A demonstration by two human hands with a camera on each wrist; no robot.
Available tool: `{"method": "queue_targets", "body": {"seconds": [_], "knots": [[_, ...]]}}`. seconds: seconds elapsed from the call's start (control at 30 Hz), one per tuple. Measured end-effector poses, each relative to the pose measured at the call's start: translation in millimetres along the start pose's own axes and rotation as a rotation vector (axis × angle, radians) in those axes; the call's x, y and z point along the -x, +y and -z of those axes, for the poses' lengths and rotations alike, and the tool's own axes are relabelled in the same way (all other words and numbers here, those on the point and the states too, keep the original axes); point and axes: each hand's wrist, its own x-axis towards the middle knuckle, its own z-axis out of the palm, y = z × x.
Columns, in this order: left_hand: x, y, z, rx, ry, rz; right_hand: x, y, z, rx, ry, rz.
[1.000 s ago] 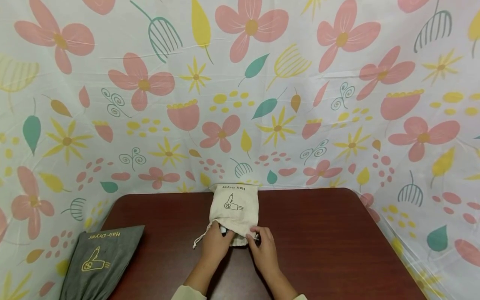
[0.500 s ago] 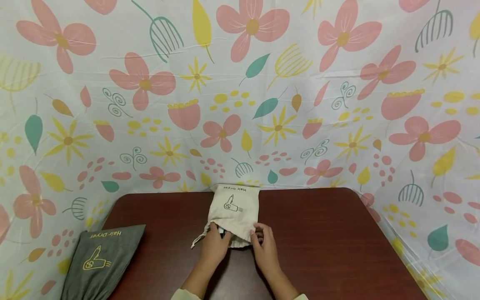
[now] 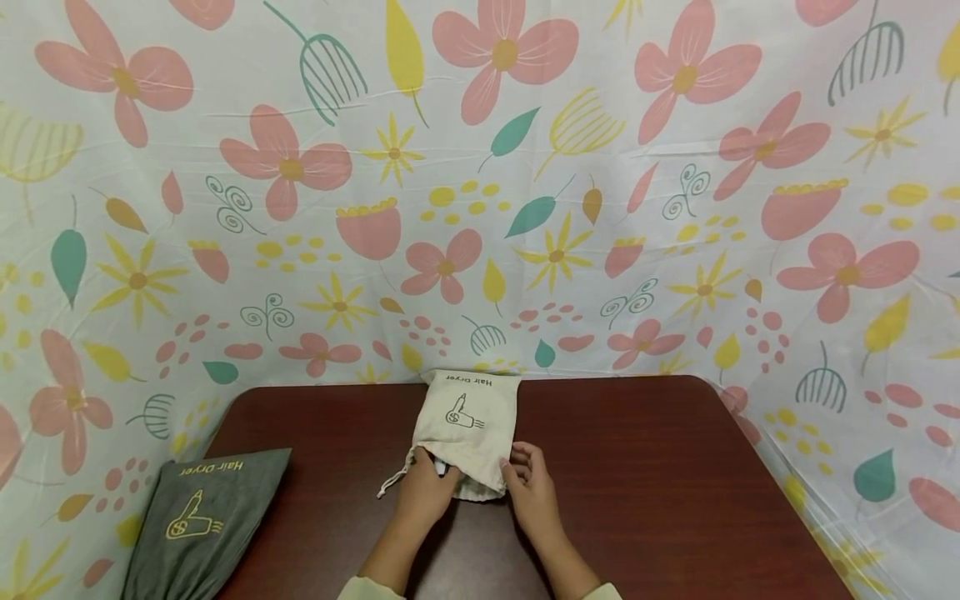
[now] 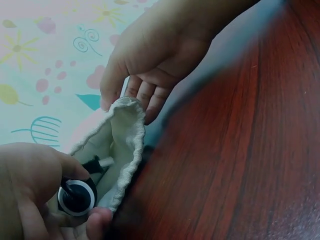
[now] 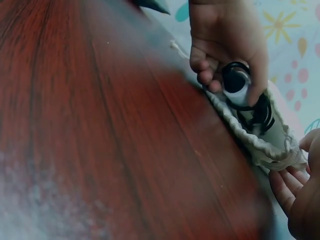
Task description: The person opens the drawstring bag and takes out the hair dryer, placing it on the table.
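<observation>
A cream drawstring bag (image 3: 480, 425) printed "Hair Dryer" lies near the table's far edge, its mouth toward me. At the left of that mouth, my left hand (image 3: 425, 492) grips the white, black-capped end of a hair dryer (image 4: 77, 197), fingers and thumb about it. Black cord (image 5: 262, 117) bunches beside it inside the mouth; the rest of the dryer is hidden in the cloth. My right hand (image 3: 534, 492) pinches the right corner of the gathered rim (image 4: 131, 102), thumb on one side and fingers on the other, holding the mouth apart.
A dark grey bag (image 3: 198, 525), also printed "Hair Dryer", lies at the table's left edge. The brown wooden table (image 3: 675, 483) ends against a flower-printed cloth (image 3: 555, 167) behind. A white drawstring (image 3: 390, 483) trails from the cream bag's left side.
The cream bag's mouth has shifted slightly left and toward me, along with the left hand. The right hand has changed its hold at the rim's right corner, and the mouth gapes wider.
</observation>
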Motion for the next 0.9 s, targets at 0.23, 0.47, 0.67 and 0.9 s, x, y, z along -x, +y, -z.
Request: {"method": "queue_targets", "body": {"seconds": [0.23,0.47,0.67,0.9], "knots": [[-3.3,-2.2,-1.0,-0.008,-0.022,-0.016,0.5,-3,0,-0.036,-0.029,-0.008],[-6.5,-4.6,0.0,-0.003,-0.086,-0.023,0.2,-5,2,-0.056,-0.05,-0.035],[-5.9,-8.1,1.3,0.066,-0.14,-0.023,-2.0,-6,1,-0.062,-0.04,-0.068],[-3.9,-16.6,-1.4,0.142,-0.161,-0.068,-3.2,-7,1,-0.04,-0.036,-0.091]]}}
